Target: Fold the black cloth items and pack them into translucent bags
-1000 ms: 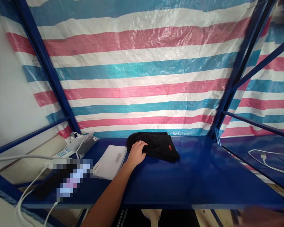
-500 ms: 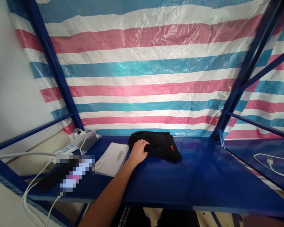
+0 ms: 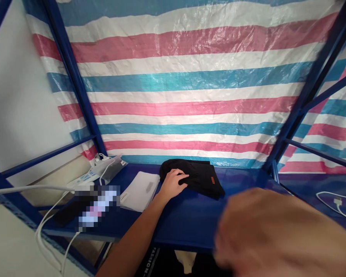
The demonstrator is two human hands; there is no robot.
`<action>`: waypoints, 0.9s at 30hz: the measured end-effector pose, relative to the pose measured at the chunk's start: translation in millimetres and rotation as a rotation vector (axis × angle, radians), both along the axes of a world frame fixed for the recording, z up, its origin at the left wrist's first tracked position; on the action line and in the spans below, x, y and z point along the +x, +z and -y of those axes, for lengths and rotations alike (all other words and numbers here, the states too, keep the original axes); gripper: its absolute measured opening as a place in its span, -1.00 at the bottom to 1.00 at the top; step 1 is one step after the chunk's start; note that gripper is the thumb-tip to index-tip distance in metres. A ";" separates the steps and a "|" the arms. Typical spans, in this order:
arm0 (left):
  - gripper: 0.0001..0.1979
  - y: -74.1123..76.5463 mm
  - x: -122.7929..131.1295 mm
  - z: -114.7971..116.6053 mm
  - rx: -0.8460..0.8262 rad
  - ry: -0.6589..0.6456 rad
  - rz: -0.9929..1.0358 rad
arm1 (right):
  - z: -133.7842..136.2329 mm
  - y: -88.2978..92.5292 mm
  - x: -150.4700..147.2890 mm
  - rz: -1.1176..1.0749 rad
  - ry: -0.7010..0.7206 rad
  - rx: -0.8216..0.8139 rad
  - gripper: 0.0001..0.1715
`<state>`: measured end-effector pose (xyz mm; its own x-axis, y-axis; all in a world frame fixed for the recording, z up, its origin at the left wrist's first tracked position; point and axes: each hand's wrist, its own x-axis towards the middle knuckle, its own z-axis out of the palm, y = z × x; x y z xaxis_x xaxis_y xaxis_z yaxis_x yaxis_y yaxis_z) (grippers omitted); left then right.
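one folded black garment (image 3: 204,181), orange lettering (image 3: 212,180) too small to read, along the counter's (image 3: 187,223) back edge; left hand (image 3: 174,184) laid over it, seemingly steadying it, grip indeterminable; right hand (image 3: 285,234) blurred before the front right corner, hold indeterminable; black legwear (image 3: 167,265) marked "fashion".

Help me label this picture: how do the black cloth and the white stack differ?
The black cloth is dark with orange lettering; the white stack is pale with a grey patch. The cloth is rumpled towards its left; the stack lies flatter. The left hand is on the cloth, not the stack. Both lie on the blue surface.
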<state>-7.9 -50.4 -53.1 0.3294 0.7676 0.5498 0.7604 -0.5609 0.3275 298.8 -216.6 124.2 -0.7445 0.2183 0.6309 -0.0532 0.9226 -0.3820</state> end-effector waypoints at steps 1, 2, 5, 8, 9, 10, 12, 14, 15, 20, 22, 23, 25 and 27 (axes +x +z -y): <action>-0.62 0.3 -0.3 -0.6 0.004 -0.007 0.012 | -21.1 2.8 -10.4 0.042 -0.030 -0.018 -0.70; -0.66 1.0 -0.6 -1.2 0.009 -0.014 0.032 | -44.0 1.9 -20.0 0.155 -0.077 -0.057 -0.69; -0.73 4.9 -0.6 -1.1 0.024 -0.033 0.104 | -114.2 -24.7 -39.6 0.252 -0.261 -0.131 -0.58; -0.76 9.2 2.1 1.5 0.026 -0.058 0.183 | -165.9 -75.3 -44.8 0.197 -0.427 -0.054 -0.10; -0.78 10.0 3.6 2.5 0.013 -0.083 0.216 | -176.3 -92.6 -44.6 0.186 -0.437 -0.009 0.00; -0.80 10.5 5.5 3.3 -0.004 -0.113 0.246 | -183.3 -108.5 -44.2 0.160 -0.451 0.031 -0.05; -0.84 10.7 9.3 4.3 -0.041 -0.175 0.271 | -189.3 -133.9 -42.8 0.147 -0.432 0.075 -0.38; -0.86 10.7 12.4 4.9 -0.063 -0.211 0.246 | -188.8 -150.6 -41.1 0.130 -0.396 0.056 -0.66; -0.87 11.0 13.4 5.4 -0.070 -0.222 0.230 | -187.5 -156.2 -40.2 0.116 -0.382 0.022 -0.73; -0.82 17.3 12.8 11.5 -0.035 -0.200 0.111 | -186.5 -172.8 -34.4 0.031 -0.434 -0.292 -0.66; -0.71 19.3 12.4 14.0 -0.025 -0.155 0.038 | -190.5 -179.3 -34.0 0.016 -0.450 -0.407 -0.60; -0.65 19.6 12.5 14.6 -0.037 -0.134 0.018 | -193.3 -182.9 -34.7 0.007 -0.440 -0.452 -0.58; -0.59 18.3 13.5 14.3 -0.082 -0.100 0.036 | -199.2 -190.0 -38.0 -0.052 -0.416 -0.520 -0.50; -0.68 15.0 15.0 12.2 -0.116 -0.066 0.090 | -204.0 -195.4 -42.8 -0.150 -0.425 -0.573 -0.36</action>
